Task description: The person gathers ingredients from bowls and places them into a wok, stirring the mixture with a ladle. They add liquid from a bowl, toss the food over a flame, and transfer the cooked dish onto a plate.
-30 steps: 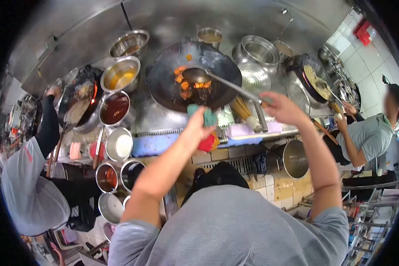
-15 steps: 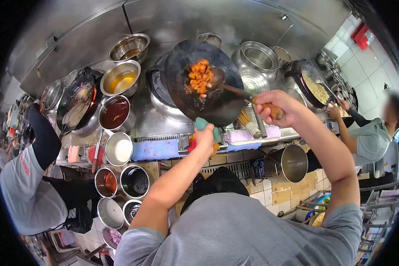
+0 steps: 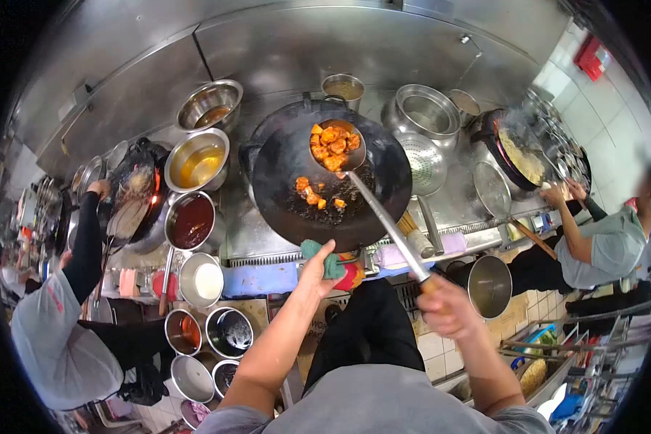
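A large black wok (image 3: 275, 181) sits on the stove in front of me. My left hand (image 3: 322, 267) grips a green cloth (image 3: 318, 251) at the wok's near edge. My right hand (image 3: 448, 307), slightly blurred, is closed round the wooden handle of a metal ladle (image 3: 390, 226). The ladle's bowl is over the upper part of the wok, filled with orange-brown glazed pieces (image 3: 335, 147). A few more glazed pieces (image 3: 309, 191) lie on the wok's dark, oily bottom, below the ladle bowl.
Metal bowls with yellow liquid (image 3: 197, 163) and dark red sauce (image 3: 192, 220) stand left of the wok. To its right are a perforated strainer (image 3: 421, 163) and a bamboo brush (image 3: 416, 235). Co-workers stand at woks on the left (image 3: 130, 188) and right (image 3: 517, 148).
The wok has gone from tilted up to resting lower. The ladle now holds most of the glazed pieces, and my right hand has moved down toward me. My left hand stays at the wok's edge.
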`<state>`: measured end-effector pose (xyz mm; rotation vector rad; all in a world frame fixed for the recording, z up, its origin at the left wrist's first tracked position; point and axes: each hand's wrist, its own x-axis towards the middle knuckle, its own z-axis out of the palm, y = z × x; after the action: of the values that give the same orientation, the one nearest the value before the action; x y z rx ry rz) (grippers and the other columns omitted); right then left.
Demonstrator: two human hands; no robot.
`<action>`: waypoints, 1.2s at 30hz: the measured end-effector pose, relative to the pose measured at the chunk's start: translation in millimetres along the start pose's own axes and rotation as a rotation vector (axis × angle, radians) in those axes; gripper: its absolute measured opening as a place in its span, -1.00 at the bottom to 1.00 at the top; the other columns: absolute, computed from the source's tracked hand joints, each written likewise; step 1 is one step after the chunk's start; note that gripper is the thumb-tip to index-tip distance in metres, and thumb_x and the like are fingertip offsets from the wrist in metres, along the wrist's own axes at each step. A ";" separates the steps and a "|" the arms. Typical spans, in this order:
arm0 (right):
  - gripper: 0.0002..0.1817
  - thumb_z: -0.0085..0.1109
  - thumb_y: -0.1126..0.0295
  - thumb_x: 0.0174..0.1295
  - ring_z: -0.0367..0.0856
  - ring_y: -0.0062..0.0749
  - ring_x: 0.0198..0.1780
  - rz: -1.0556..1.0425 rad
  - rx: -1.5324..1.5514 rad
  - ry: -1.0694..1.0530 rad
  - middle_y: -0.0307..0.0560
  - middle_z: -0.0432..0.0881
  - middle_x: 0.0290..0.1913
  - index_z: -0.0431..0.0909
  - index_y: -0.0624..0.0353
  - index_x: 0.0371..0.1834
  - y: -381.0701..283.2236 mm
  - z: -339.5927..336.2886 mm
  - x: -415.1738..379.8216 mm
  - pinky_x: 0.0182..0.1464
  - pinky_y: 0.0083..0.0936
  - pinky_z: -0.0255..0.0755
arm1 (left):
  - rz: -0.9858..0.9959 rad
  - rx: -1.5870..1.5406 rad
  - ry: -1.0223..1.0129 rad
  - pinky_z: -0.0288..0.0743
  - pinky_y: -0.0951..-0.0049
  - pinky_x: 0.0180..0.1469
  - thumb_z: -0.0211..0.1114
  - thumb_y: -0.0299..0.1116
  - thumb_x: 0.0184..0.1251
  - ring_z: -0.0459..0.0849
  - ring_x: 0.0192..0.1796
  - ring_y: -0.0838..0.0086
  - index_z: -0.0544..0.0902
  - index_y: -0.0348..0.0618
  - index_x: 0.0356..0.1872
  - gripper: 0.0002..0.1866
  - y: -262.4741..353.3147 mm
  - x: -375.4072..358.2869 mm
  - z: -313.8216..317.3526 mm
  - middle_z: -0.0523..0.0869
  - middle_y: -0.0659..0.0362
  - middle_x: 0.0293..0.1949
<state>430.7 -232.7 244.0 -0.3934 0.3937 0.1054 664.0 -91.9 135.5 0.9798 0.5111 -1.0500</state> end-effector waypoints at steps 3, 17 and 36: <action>-0.65 -0.06 0.43 0.31 0.20 -0.70 -0.69 -0.037 -0.291 0.226 -0.24 0.32 -0.48 0.29 0.07 0.16 35.9 2.2 12.1 -0.71 -0.74 0.13 | -0.106 0.046 -0.051 0.53 0.18 -0.21 0.18 -0.41 0.12 0.55 -0.29 0.33 0.48 -0.08 -0.24 -0.83 -20.4 52.5 -34.1 0.55 0.15 -0.35; -0.77 -0.01 0.49 0.23 0.24 -0.66 -0.65 0.020 -0.048 0.203 -0.30 0.33 -0.51 0.32 0.03 -0.05 93.8 -41.7 45.4 -0.66 -0.65 0.18 | 0.064 0.102 -0.078 0.45 0.33 -0.41 0.18 -0.42 0.04 0.52 -0.48 0.37 0.44 -0.03 -0.46 -0.92 -15.3 66.2 -40.7 0.54 0.19 -0.49; -0.48 -0.06 0.39 0.31 0.19 -0.74 -0.70 -0.767 0.107 0.576 -0.32 0.25 -0.54 0.04 0.00 0.31 359.7 8.0 -270.5 -0.73 -0.71 0.14 | -0.980 0.766 -0.490 0.38 0.49 -0.53 0.16 -0.22 0.09 0.40 -0.55 0.43 0.46 -0.19 -0.42 -0.76 -218.3 -132.9 -64.4 0.40 0.18 -0.58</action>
<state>121.8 94.5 230.4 -0.4428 0.7844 -0.7899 415.9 -5.8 112.0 1.0689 0.1369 -2.4140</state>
